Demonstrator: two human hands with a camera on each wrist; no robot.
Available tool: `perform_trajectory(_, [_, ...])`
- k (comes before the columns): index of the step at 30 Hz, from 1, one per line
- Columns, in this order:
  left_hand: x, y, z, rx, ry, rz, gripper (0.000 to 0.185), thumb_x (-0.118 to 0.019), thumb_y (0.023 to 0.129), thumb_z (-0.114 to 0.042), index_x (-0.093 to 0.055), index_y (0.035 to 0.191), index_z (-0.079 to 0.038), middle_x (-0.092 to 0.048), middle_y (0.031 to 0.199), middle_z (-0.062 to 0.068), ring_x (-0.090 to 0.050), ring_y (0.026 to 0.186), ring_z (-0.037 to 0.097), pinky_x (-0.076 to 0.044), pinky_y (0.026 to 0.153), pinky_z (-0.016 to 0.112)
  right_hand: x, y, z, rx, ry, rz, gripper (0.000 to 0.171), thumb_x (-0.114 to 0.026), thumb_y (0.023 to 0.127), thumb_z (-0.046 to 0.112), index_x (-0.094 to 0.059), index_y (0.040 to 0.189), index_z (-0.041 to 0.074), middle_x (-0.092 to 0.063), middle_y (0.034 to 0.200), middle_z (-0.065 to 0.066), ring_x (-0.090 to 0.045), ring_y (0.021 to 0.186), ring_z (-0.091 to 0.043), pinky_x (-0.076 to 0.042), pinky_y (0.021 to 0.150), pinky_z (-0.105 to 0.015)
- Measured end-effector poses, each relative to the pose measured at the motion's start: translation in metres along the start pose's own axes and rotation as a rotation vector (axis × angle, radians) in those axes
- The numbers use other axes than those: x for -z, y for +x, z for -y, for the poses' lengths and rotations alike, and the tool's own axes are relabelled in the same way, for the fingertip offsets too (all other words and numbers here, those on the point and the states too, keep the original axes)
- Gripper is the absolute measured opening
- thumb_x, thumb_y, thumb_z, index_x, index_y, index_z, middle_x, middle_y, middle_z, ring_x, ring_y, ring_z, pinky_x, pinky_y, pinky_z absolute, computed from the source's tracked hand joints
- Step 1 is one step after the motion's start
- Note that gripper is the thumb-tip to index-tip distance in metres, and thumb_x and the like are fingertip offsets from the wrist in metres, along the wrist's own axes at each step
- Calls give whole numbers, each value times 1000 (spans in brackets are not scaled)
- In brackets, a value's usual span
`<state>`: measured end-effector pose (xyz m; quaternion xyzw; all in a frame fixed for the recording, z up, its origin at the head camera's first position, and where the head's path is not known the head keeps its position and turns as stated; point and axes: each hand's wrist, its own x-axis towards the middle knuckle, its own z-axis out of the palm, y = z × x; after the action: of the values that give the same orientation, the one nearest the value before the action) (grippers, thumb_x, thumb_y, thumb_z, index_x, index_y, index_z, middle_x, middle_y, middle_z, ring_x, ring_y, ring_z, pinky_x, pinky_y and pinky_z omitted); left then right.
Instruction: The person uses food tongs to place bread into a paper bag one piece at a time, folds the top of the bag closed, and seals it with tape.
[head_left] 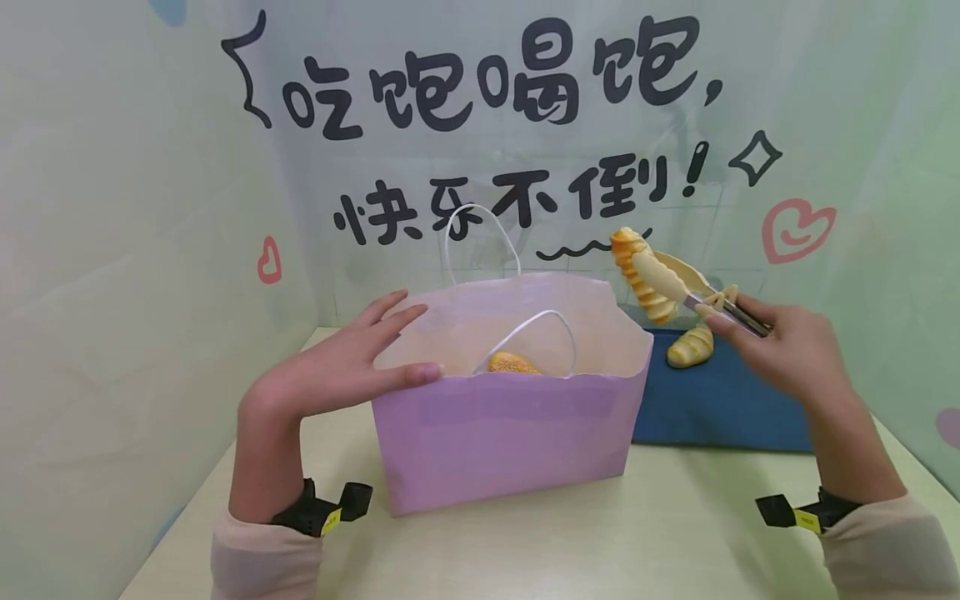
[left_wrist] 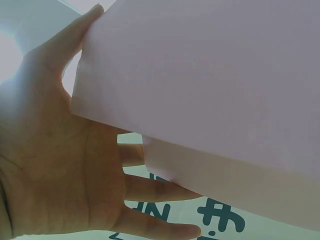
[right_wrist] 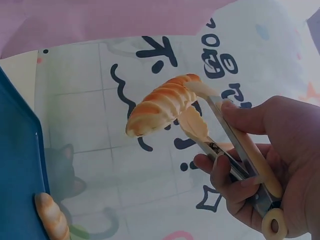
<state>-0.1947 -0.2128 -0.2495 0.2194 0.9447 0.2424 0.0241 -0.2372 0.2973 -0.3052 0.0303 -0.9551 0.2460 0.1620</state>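
A pale cream table (head_left: 525,542) runs across the scene, closed in at the back and sides by a light green backdrop (head_left: 112,250) printed with black characters and pink hearts.

At the left, the left hand (head_left: 345,362) lies against the left end of a lilac paper bag (head_left: 510,433), fingers straight and spread: the thumb runs along the near rim, the other fingers reach over the end towards the far wall. The left wrist view shows the open palm pressed flat to the bag's paper.

The bag stands upright in the middle of the table with its mouth open. One white cord handle (head_left: 480,237) rises behind the far rim, the other droops inside. A round golden bun (head_left: 513,363) lies in the bag.

Just right of the bag's far corner, a striped bread roll (head_left: 641,275) hangs in the air, clamped between the tips of cream-coloured tongs (head_left: 690,292). The right hand (head_left: 780,350) grips the tongs, fingers curled round both arms and squeezing them together.

Below, a dark blue tray (head_left: 720,408) sits on the table behind the bag's right end, with another striped roll (head_left: 692,346) lying on it.
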Motion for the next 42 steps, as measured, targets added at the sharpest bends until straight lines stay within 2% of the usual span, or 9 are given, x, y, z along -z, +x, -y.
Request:
perform_trajectory(4, [0,0,0,-1,3,-3,97,-61,94,-74,-26,170,-25,-4,177,3,-15,161,35,-29,120,68,6,-7,11,30,43,-64,75,-62,104,56,-47,157,5,-66,79,-19,-50,73,-30,-37,50,-34])
perform_trajectory(8, [0,-1,0,-2,2,-4,97,-61,94,-74,-25,170,-25,-4,177,3,-16,161,35,-29,120,68,10,-17,24,63,103,-171,69,-69,102,49,-52,154,8,-73,116,-30,-54,81,-25,-40,49,-29])
perform_trajectory(13, [0,-1,0,-8,1,-5,97,-61,95,-74,-24,170,-27,-4,177,3,-14,162,35,-28,120,68,14,-32,44,155,225,-341,59,-81,96,33,-59,149,15,-73,123,-26,-58,77,8,-44,55,-12])
perform_trajectory(16, [0,-1,0,-10,1,-7,97,-61,95,-74,-23,171,-27,-4,177,3,-14,162,35,-28,120,68,16,-41,56,232,290,-399,58,-85,93,21,-62,146,18,-76,122,1,-60,79,19,-46,62,-5])
perform_trajectory(19, [0,-1,0,-7,-4,-10,98,-61,95,-74,-22,171,-27,-4,177,3,-15,162,34,-28,121,67,17,-49,67,289,341,-403,61,-87,90,12,-64,145,20,-68,117,27,-65,86,18,-49,70,-4])
perform_trajectory(21, [0,-1,0,-5,-9,-10,98,-62,94,-74,-22,171,-27,-5,177,3,-15,162,34,-29,121,66,17,-53,73,317,373,-384,61,-87,89,8,-65,145,19,-64,115,35,-67,89,15,-50,72,-5])
perform_trajectory(26, [-1,-1,0,-3,-13,-11,98,-62,94,-74,-23,170,-27,-5,177,3,-16,161,34,-29,121,66,13,-59,81,384,408,-340,61,-86,88,0,-67,143,16,-69,119,27,-70,86,9,-53,69,-8])
perform_trajectory(33, [-1,0,1,-1,-17,-4,98,-62,94,-75,-24,170,-26,-5,177,2,-16,161,34,-29,121,66,8,-61,85,471,277,-267,66,-90,83,2,-67,144,9,-78,112,-15,-62,72,2,-48,57,-11])
perform_trajectory(42, [0,0,1,-7,-11,-4,97,-61,95,-74,-24,170,-25,-4,177,2,-15,162,33,-28,121,66,15,-65,81,392,247,-261,71,-91,84,11,-63,149,14,-78,107,-17,-62,67,1,-47,58,-11])
